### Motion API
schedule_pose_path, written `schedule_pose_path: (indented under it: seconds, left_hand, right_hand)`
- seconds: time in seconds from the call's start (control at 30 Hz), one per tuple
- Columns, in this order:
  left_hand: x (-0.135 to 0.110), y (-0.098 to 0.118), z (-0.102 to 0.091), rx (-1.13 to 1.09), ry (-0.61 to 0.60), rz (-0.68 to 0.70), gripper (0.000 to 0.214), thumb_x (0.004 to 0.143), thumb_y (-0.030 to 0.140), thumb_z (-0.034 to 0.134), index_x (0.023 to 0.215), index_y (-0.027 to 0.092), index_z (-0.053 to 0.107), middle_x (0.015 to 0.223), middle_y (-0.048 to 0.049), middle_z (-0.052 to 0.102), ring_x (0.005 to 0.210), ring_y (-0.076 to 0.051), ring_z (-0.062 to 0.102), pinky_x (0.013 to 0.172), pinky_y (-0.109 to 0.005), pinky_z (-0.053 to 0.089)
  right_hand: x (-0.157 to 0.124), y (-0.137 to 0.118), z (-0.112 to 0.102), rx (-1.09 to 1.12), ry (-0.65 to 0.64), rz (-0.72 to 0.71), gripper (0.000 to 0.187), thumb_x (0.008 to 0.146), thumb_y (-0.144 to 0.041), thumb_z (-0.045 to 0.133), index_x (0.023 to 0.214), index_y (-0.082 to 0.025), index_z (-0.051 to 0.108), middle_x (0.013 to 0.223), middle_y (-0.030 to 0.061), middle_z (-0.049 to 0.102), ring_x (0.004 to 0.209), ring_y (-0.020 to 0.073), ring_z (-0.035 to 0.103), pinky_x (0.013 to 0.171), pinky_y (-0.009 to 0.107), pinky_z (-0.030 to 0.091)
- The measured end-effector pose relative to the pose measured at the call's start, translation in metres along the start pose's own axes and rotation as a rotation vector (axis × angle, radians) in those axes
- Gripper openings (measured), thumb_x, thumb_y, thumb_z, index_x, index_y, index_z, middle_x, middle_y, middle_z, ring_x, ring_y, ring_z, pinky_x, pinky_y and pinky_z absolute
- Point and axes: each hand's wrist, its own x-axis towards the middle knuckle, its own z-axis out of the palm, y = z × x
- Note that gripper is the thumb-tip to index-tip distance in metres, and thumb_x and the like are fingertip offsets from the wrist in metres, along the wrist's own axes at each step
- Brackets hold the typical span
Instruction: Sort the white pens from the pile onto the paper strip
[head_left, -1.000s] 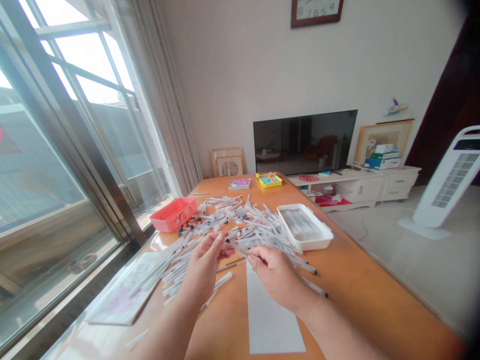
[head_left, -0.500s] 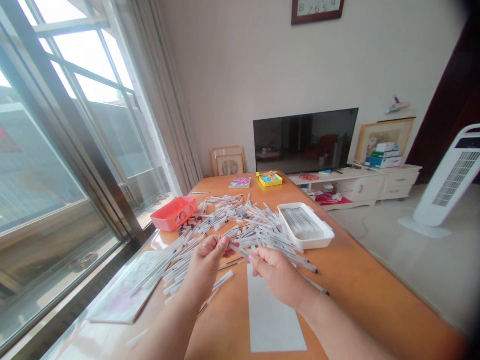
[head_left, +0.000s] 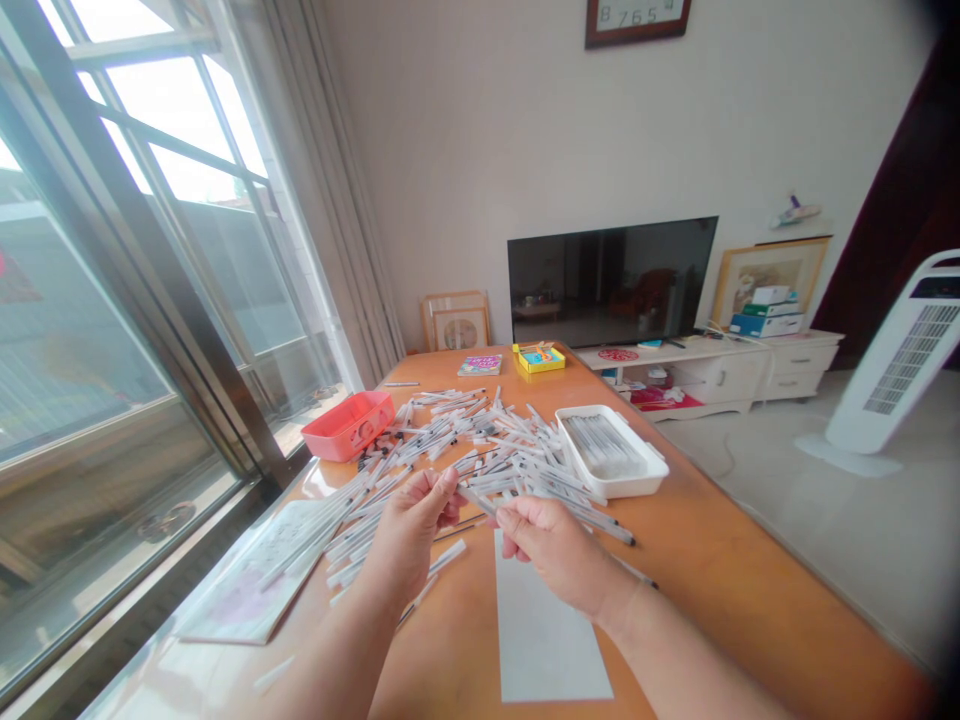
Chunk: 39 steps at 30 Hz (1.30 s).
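Between my two hands stretches a pale, translucent pen. The thumb and fingers of my left hand pinch its far end. At the near end, my right hand is closed on it, with the tip hidden in the fingers. Beyond and to the left, many loose pens and pen parts lie spread over the wooden table. Under my right hand is a white sheet of paper. A white tray with a stack of pens stands to the right.
A red plastic basket stands at the left, beside the pile. Nearer lies a booklet with pens across it. At the far end are a colourful book and a yellow box. A window borders the table's left side.
Both hands keep their hold on the pen and have barely shifted. Nothing else on the table has visibly moved.
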Motion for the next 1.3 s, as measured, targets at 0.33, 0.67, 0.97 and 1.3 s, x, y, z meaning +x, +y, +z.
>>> schedule_pose_path:
  seconds: [0.33, 0.67, 0.97, 1.3]
  left_hand:
    - [-0.004, 0.006, 0.0, -0.002, -0.073, -0.053, 0.032, 0.087, 0.05, 0.066, 0.098, 0.019, 0.07, 0.096, -0.0064, 0.067, 0.086, -0.017, 0.06, 0.078, -0.029, 0.05]
    - [-0.002, 0.007, -0.003, 0.012, -0.109, -0.047, 0.029, 0.084, 0.041, 0.072, 0.102, 0.018, 0.072, 0.104, -0.0071, 0.067, 0.091, -0.016, 0.058, 0.078, -0.026, 0.046]
    - [-0.002, 0.002, -0.004, 0.098, -0.032, -0.052, 0.031, 0.084, 0.048, 0.07, 0.079, 0.018, 0.063, 0.076, -0.0004, 0.058, 0.07, -0.011, 0.049, 0.064, -0.022, 0.04]
    - [-0.002, 0.004, -0.003, 0.033, 0.015, -0.105, 0.032, 0.083, 0.05, 0.071, 0.087, 0.019, 0.064, 0.082, -0.0015, 0.061, 0.076, -0.013, 0.054, 0.067, -0.023, 0.042]
  right_hand:
    - [0.001, 0.002, 0.0, -0.005, 0.017, 0.027, 0.041, 0.097, -0.047, 0.047, 0.068, -0.018, 0.056, 0.065, -0.0018, 0.051, 0.063, 0.0131, 0.045, 0.063, 0.027, 0.036]
    - [0.002, 0.01, -0.002, -0.072, 0.021, 0.021, 0.041, 0.097, -0.048, 0.046, 0.07, -0.018, 0.055, 0.068, -0.0008, 0.054, 0.065, 0.0135, 0.046, 0.063, 0.028, 0.036]
    - [0.005, 0.015, -0.001, -0.081, 0.002, 0.013, 0.039, 0.097, -0.048, 0.046, 0.074, -0.019, 0.058, 0.068, -0.0003, 0.057, 0.065, 0.0143, 0.048, 0.065, 0.028, 0.038]
    - [0.003, 0.014, -0.001, -0.086, 0.002, 0.02, 0.039, 0.097, -0.048, 0.047, 0.075, -0.019, 0.06, 0.069, 0.0002, 0.058, 0.066, 0.0144, 0.049, 0.065, 0.029, 0.037]
